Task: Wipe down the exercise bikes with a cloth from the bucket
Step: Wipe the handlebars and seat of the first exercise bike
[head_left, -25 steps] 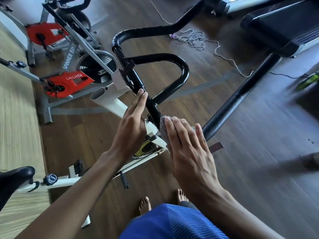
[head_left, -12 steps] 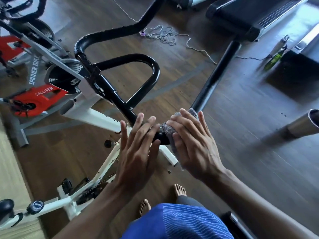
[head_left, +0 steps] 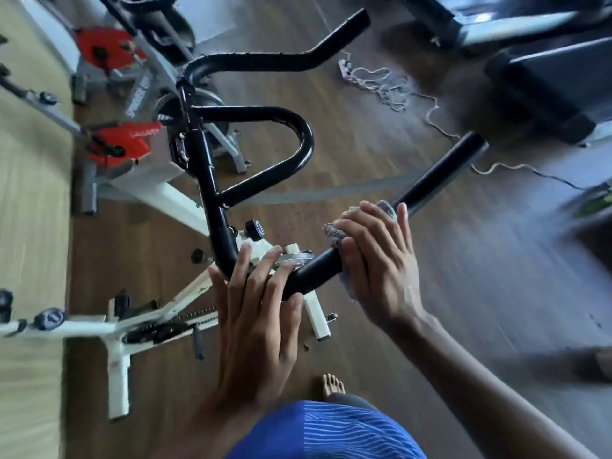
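Note:
A white exercise bike (head_left: 155,193) with black handlebars (head_left: 298,140) stands right in front of me. My right hand (head_left: 377,263) wraps a grey cloth (head_left: 334,231) around the near right handlebar arm (head_left: 437,173), fingers curled over the bar. My left hand (head_left: 258,309) rests on the handlebar bend just left of it, fingers straight and spread over the tube. Only the cloth's frayed edges show around my right hand. No bucket is in view.
Other bikes with red covers (head_left: 122,140) stand at the upper left beside a light mat (head_left: 29,193). A treadmill (head_left: 546,84) fills the upper right. A tangled cord (head_left: 384,87) lies on the wooden floor. My bare foot (head_left: 332,387) shows below.
My right hand with the cloth has slid outward along the right handlebar arm. My left hand has settled on the bend. The view has shifted.

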